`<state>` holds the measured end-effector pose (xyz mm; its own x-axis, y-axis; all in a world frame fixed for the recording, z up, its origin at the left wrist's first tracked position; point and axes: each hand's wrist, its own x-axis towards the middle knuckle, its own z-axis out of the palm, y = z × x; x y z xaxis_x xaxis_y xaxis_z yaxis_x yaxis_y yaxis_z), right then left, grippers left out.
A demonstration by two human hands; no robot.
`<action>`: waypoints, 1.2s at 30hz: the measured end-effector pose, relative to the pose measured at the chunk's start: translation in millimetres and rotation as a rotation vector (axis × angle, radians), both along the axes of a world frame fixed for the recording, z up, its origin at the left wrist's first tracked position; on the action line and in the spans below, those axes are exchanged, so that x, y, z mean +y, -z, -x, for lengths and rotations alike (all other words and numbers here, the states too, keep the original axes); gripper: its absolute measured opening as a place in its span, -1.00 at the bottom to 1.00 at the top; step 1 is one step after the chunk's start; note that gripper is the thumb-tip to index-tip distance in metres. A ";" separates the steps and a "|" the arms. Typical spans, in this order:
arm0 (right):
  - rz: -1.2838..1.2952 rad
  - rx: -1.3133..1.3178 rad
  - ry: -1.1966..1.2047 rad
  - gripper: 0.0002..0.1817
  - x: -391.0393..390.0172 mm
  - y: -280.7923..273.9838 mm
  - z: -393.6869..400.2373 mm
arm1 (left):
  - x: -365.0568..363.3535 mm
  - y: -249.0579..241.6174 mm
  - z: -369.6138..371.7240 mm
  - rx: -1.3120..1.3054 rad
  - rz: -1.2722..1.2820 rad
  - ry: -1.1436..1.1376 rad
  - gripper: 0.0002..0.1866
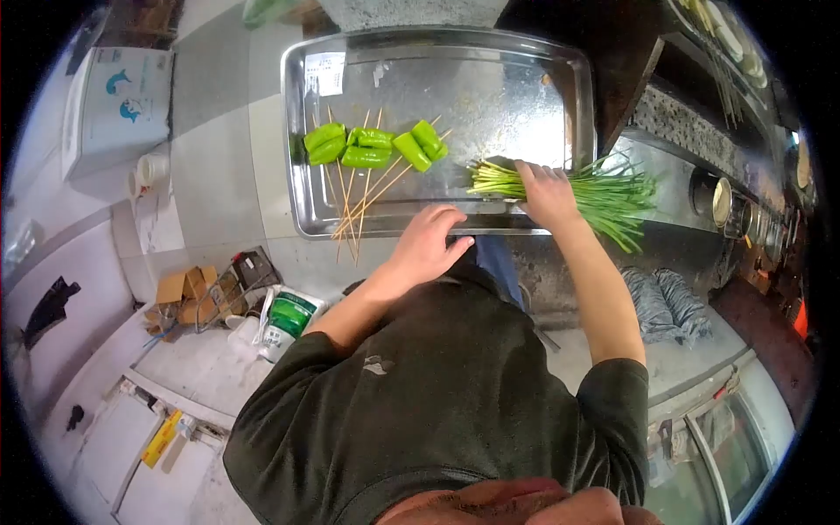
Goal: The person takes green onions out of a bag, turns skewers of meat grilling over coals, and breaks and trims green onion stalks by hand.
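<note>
My right hand (548,196) is closed over a bunch of garlic chives (612,203) at the front right of a metal tray (490,44). The pale cut ends point left into the tray and the green leaves hang past its right edge. Near the tray's front rim my left hand (429,243) is held with thumb and fingers apart, nothing in it. Beyond it lie green pepper pieces on paired wooden skewers: a left set (325,143), a middle set (368,147) and a right set (422,145). Their bare skewer ends cross over the front rim.
A white label (325,73) is in the tray's back left corner. To the right stands a dark shelf (700,70) with skewers on it. A white box (122,105) is at far left. Cartons (185,293) and a green-white bag (289,317) sit lower left; dark bags (669,302) lie lower right.
</note>
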<state>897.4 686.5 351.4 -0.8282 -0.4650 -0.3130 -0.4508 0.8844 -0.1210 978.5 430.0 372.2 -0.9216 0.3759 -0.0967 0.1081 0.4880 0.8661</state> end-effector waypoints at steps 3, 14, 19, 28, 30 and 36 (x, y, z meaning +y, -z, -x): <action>-0.029 -0.188 0.001 0.04 1.4 -24.2 2.6 | 4.3 0.4 8.4 -0.027 0.023 -0.004 -0.61; 0.201 -0.052 0.026 0.03 88.9 -42.9 -3.2 | 57.3 13.3 19.3 0.160 0.282 -0.149 -0.51; 0.377 0.017 0.153 -0.30 185.9 -67.9 -32.1 | 129.1 -6.4 2.4 0.270 0.254 -0.316 -0.64; 0.675 -0.015 0.428 -0.60 486.0 -104.3 -132.0 | 482.3 -60.8 -30.3 0.185 -0.161 -0.027 -0.73; 0.795 -0.002 0.605 -0.60 547.1 -112.9 -163.7 | 557.4 -79.2 -24.3 0.240 -0.113 0.261 -0.69; 0.481 0.274 0.920 -0.46 699.1 -74.5 -231.4 | 722.2 -73.9 9.2 0.273 -0.056 0.487 -0.70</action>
